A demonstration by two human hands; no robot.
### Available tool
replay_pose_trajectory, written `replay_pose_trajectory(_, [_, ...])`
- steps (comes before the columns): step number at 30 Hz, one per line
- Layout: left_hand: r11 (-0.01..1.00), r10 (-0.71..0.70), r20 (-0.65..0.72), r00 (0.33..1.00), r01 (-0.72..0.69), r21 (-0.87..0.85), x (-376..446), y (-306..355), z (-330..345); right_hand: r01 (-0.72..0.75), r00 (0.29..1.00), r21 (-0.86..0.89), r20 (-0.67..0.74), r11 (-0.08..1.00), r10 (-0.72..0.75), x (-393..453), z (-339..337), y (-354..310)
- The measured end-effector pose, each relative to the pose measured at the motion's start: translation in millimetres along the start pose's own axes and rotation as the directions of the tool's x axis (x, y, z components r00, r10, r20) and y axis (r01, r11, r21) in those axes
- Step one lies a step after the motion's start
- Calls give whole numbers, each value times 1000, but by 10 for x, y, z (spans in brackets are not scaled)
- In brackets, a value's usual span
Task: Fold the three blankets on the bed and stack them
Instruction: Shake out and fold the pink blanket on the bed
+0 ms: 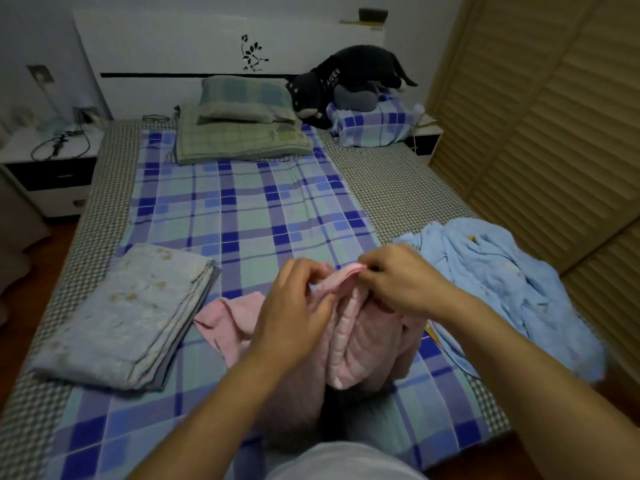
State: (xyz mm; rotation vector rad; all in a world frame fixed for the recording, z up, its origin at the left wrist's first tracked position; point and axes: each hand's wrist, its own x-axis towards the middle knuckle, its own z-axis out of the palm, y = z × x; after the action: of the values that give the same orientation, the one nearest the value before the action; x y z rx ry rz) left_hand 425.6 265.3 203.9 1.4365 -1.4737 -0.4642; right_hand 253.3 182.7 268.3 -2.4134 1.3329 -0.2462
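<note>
Head view: I am gripping the pink quilted blanket mid-bed, my left hand curling round its bunched edge and my right hand pinching the hem. It is looking soft, light and floppy, so I am judging the corners the best hold. The folded floral blanket is lying left, the crumpled blue blanket right.

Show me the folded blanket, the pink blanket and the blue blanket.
folded blanket [121, 317]: head view, middle of its top.
pink blanket [360, 348]: head view, bunched part under the hands.
blue blanket [502, 292]: head view, crumpled middle.
</note>
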Motion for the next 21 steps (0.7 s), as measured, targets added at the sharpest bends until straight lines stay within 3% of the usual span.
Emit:
replay_pose_trajectory(2, [999,-6,-105,994,11,52,-295,-196,128,8,987,-6,-161,1000,-9,-1,-195,-4])
replay_pose_trajectory(4, [989,-142,-50,989,141,-36,-545,-410,287,59,966,-14,-253,998,-61,4,-377,-18])
replay_pose_trajectory(7, [967,-241,116,964,248,-52,-573,-571,484,169,940,-68,-290,983,-181,-6,-617,-50])
replay_pose_trajectory(9, [956,-272,127,954,283,-79,-327,-575,504,235,935,-109,-246,966,-255,-38,-758,-85])
replay_pose_trajectory(12, [963,-226,180,957,247,-105,109,-453,426,267,932,-124,-219,956,-289,-60,-922,-117])
replay_pose_trajectory(17, [996,-91,263,960,92,8,441,-182,468,210,931,-71,-291,975,-222,-112,-1060,-123])
replay_pose_trajectory(21, [989,20,45,999,-26,145,388,-262,486,37,897,-24,-439,999,-44,-125,-1133,-37])
